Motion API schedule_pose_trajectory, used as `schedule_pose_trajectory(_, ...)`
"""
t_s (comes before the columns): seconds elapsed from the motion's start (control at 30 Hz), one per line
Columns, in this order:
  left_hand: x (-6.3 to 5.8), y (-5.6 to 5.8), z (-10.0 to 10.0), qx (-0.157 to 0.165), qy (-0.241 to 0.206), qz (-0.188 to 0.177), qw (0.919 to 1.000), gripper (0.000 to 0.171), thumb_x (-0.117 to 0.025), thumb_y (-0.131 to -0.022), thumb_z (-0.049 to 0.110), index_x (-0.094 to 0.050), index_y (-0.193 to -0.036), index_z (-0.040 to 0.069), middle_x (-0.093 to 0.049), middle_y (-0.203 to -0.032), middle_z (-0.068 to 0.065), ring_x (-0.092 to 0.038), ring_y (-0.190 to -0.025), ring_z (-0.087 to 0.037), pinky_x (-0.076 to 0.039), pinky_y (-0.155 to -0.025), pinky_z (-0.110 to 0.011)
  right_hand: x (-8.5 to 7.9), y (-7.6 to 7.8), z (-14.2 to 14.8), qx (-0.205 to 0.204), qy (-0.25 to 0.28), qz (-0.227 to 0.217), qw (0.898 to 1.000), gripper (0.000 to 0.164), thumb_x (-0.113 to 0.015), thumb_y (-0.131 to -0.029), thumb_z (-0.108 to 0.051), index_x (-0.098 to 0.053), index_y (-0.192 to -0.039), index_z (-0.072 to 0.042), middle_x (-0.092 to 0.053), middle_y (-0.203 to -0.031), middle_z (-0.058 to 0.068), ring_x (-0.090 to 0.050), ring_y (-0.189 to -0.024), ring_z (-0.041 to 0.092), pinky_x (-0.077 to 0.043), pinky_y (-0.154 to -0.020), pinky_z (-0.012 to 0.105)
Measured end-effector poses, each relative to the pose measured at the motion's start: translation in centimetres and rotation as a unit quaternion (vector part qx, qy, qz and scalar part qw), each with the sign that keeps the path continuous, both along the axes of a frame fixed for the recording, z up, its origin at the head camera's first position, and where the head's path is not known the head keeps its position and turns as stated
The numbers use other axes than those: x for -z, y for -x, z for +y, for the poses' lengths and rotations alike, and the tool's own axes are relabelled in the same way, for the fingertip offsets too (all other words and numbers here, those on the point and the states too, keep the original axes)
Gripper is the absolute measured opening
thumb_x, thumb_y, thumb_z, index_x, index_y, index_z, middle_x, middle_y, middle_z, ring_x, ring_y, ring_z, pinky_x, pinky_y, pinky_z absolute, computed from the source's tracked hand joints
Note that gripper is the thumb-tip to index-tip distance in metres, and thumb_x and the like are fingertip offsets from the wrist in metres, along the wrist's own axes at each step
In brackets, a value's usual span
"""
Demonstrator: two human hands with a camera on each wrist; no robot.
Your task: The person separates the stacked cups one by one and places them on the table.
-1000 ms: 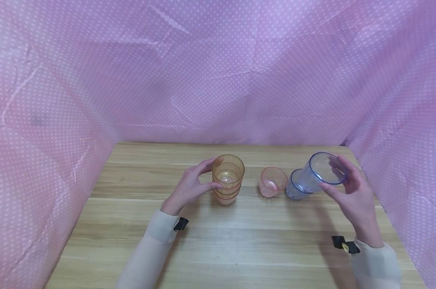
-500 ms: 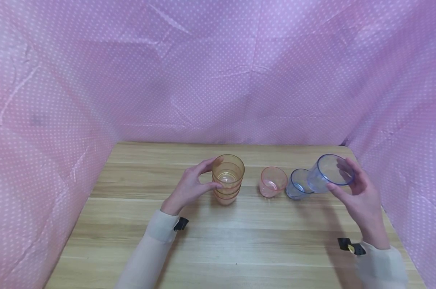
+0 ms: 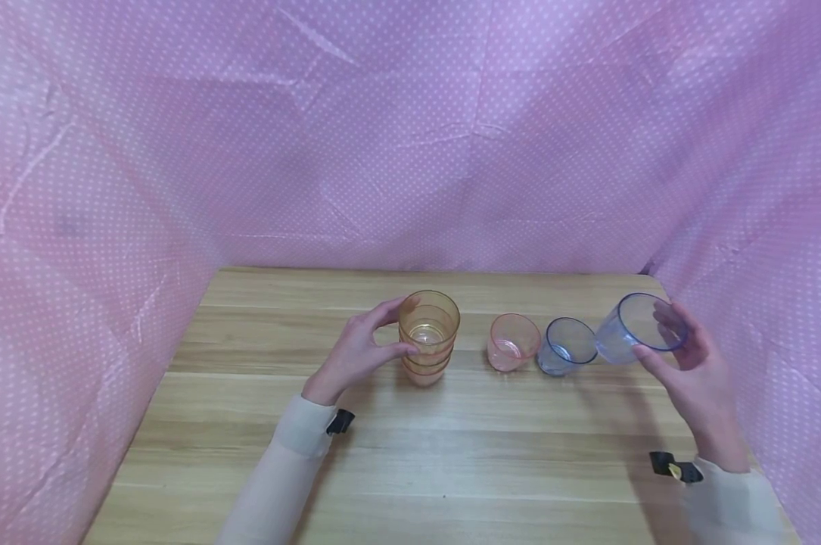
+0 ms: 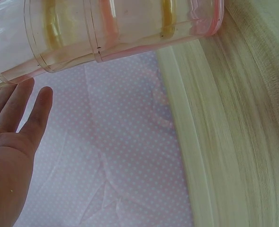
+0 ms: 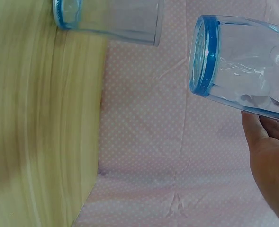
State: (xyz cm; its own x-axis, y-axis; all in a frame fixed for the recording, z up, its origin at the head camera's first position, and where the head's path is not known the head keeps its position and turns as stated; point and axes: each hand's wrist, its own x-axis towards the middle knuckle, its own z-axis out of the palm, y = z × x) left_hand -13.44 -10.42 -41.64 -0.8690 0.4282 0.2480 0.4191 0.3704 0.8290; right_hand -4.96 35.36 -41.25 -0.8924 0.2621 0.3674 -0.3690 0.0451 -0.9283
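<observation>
Nested lot: one upright stack (image 3: 429, 341) of round, see-through, plastic-looking cups in alternating amber and pink, amber uppermost; we count at least four; it stands on the pale wood-grain bench (image 3: 383, 469), at the left of the row
Single lot: one see-through pink tumbler (image 3: 512, 344) and one see-through blue tumbler (image 3: 565, 348), both upright on the bench, side by side; whether they touch, we cannot tell
Raised lot: one see-through, blue-rimmed cup (image 3: 635, 333), tilted, off the bench, right of the blue tumbler and apart from it
Left hand (image 3: 365, 344): part-closed; thumb and fingers hold the stack's upper left side
Right hand (image 3: 696, 371): part-closed; thumb and fingers grip the raised cup near its rim
Progress: we judge the amber-and-pink nesting well advanced; the pink tumbler and both blue pieces remain unnested
Markings: we can read no brand, label or writing; dark specks on the stack, in the left wrist view, are too small to identify
</observation>
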Motion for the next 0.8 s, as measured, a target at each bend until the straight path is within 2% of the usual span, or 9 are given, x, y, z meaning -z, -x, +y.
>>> schedule_pose_trajectory(0.2,0.0,0.0,-0.1,0.005,-0.004,-0.003,1.0000,0.081,-0.091,-0.078,0.017,-0.053,-0.148,0.002,-0.065,-0.137,-0.016,-0.065,-0.124,-0.036,-0.046,-0.112,-0.052,0.3,-0.1,0.5,0.018,0.012,-0.017,1.000,0.080,-0.061,-0.076,0.037,-0.048,-0.147,0.005,-0.062,-0.140,0.008,-0.055,-0.128,0.016,-0.042,-0.109,0.016)
schedule_pose_trajectory(0.3,0.0,0.0,-0.1,0.006,-0.004,-0.001,1.0000,0.081,-0.090,-0.078,0.016,-0.053,-0.148,0.002,-0.065,-0.138,-0.016,-0.064,-0.124,-0.036,-0.046,-0.112,-0.052,0.6,0.1,0.9,0.023,0.011,-0.026,0.999,0.080,-0.064,-0.077,0.035,-0.048,-0.147,0.001,-0.062,-0.139,0.004,-0.055,-0.128,0.014,-0.042,-0.109,0.015)
schedule_pose_trajectory(0.6,0.1,-0.1,-0.1,0.002,-0.007,-0.009,0.9999,0.081,-0.091,-0.078,0.020,-0.053,-0.149,0.007,-0.064,-0.140,-0.012,-0.064,-0.125,-0.034,-0.046,-0.113,-0.052,2.2,0.8,2.4,0.022,0.011,-0.048,0.999,0.078,-0.066,-0.080,0.029,-0.047,-0.147,-0.008,-0.061,-0.138,-0.002,-0.053,-0.129,0.011,-0.039,-0.108,0.012)
schedule_pose_trajectory(0.8,0.1,-0.1,0.0,0.003,-0.011,-0.010,0.9999,0.081,-0.091,-0.078,0.020,-0.053,-0.150,0.009,-0.063,-0.142,-0.010,-0.064,-0.125,-0.033,-0.046,-0.113,-0.052,3.3,0.9,3.3,0.023,-0.007,-0.075,0.997,0.076,-0.068,-0.084,0.024,-0.045,-0.146,-0.013,-0.062,-0.134,-0.007,-0.054,-0.124,0.007,-0.038,-0.105,0.010)
